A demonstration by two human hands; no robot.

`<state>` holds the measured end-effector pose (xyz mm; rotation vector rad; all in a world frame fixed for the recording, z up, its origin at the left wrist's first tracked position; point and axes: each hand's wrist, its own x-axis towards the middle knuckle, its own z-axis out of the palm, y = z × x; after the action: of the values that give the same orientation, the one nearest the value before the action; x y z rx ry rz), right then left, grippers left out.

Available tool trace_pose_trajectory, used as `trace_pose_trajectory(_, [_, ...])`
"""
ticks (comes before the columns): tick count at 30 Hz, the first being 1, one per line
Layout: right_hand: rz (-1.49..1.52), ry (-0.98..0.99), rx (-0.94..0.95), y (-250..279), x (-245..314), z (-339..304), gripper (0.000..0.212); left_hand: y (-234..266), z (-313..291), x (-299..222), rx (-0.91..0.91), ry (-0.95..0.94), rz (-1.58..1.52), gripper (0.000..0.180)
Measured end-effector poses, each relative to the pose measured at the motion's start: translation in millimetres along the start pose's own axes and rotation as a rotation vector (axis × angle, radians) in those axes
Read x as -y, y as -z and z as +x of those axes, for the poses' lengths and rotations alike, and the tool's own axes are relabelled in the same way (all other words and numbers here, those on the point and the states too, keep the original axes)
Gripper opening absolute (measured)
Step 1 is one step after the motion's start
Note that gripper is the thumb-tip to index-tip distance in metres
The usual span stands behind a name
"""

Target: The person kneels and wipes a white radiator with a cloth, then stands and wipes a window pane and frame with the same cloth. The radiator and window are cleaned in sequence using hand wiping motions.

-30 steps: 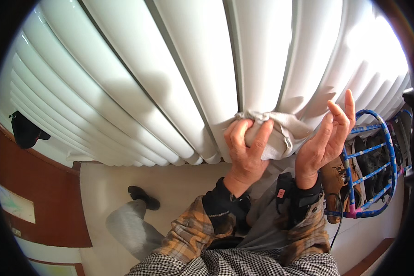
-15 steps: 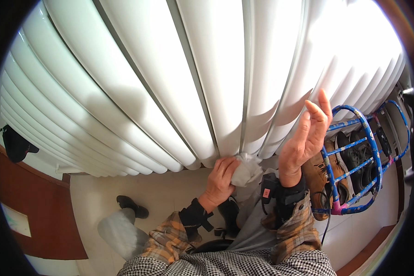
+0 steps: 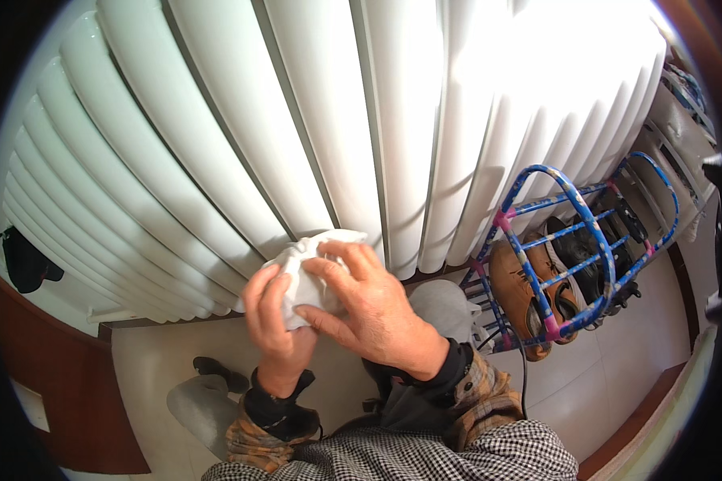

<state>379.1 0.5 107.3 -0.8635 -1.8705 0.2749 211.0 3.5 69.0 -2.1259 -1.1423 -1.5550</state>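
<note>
A crumpled white cloth (image 3: 311,276) is bunched between my two hands, close against the lower ends of the white radiator (image 3: 329,160). My left hand (image 3: 279,325) grips the cloth from its left side, fingers curled around it. From the right, my right hand (image 3: 373,309) presses over it with thumb and fingers bent onto the fabric. Part of the cloth is hidden behind the fingers. Dark bands circle both wrists below plaid sleeves.
To the right stands a blue patterned shoe rack (image 3: 610,276) with pink joints, holding brown shoes (image 3: 515,276) and black shoes (image 3: 579,255). A black cap (image 3: 28,260) hangs at the far left, above a reddish-brown wooden panel (image 3: 72,385). A dark cable (image 3: 525,377) runs beside my right sleeve.
My right hand has come down and left from its raised, open position onto the cloth. My left hand has moved left with the cloth, and the view has shifted.
</note>
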Motion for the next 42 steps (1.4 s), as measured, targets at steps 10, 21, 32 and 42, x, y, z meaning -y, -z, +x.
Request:
trace_pose_trajectory(10, [0.349,-0.074,0.127,0,43,-10,0.064,41,-33,-46,0.082,0.144,-0.665,0.111])
trace_pose_trajectory(21, [-0.566,0.189,-0.599,72,-54,55,0.051,140,-81,65,0.150,0.664,-0.398,0.020])
trace_pose_trajectory(32, [-0.323,-0.613,-0.454,-58,-166,-128,0.048,111,-152,92,0.070,0.962,-0.592,0.011])
trace_pose_trajectory(42, [-0.435,-0.497,-0.554,-87,-195,-145,0.044,105,-161,91,0.121,0.937,-0.543,0.010])
